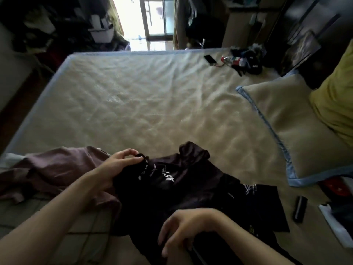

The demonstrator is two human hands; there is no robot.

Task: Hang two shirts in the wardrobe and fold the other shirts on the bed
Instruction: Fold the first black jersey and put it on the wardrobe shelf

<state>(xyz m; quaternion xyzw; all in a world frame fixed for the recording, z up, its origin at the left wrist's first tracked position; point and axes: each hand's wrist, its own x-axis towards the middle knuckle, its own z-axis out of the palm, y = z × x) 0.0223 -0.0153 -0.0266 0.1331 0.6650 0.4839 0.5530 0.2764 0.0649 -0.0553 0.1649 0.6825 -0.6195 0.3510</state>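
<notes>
A crumpled black shirt with white lettering lies at the near edge of the bed. My left hand pinches a fold of its fabric near the collar. My right hand is curled over the lower part of the same black cloth, gripping it close to me. A second dark shirt with a small white print lies flat just right of it. A brownish-mauve shirt is heaped to the left, partly under my left forearm.
Beige pillow with blue trim and a yellow pillow sit at the right. A phone, a can and dark clutter lie at the far right corner. A black cylinder rests near the right edge. Checked blanket lies near left.
</notes>
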